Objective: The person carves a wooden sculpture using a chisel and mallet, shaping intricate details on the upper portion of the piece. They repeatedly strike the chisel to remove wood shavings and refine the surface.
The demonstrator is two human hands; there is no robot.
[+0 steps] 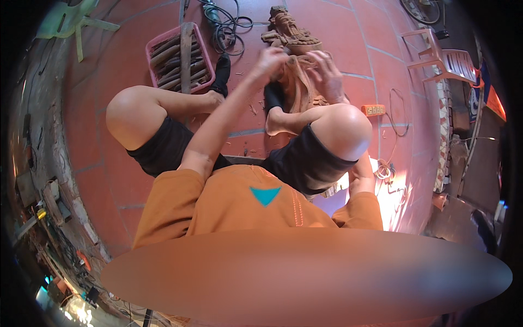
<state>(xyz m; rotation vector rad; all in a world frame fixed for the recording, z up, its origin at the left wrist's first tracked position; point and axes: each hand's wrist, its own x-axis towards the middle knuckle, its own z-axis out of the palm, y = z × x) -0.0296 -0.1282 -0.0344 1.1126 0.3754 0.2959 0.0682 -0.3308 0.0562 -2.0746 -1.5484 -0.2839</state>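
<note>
A carved wooden statue point(298, 86) lies on the floor between my legs, its narrower carved end pointing away from me. My left hand point(274, 61) is over the statue's left side, near its middle. Its fingers curl inward, and whatever they hold is too small and blurred to name. On the statue's right side is my right hand point(328, 73), fingers bent and a little apart, with nothing visible in them. Whether its fingertips touch the wood, I cannot tell. Wood shavings point(253, 108) are scattered beside the statue.
A pink basket point(149, 57) of wooden-handled tools, a long wooden piece point(187, 57) across it, stands left. Beyond it lie a green power tool point(210, 12) and its black cord point(234, 24). An orange power strip point(373, 110) and pink chair point(457, 64) are on the right.
</note>
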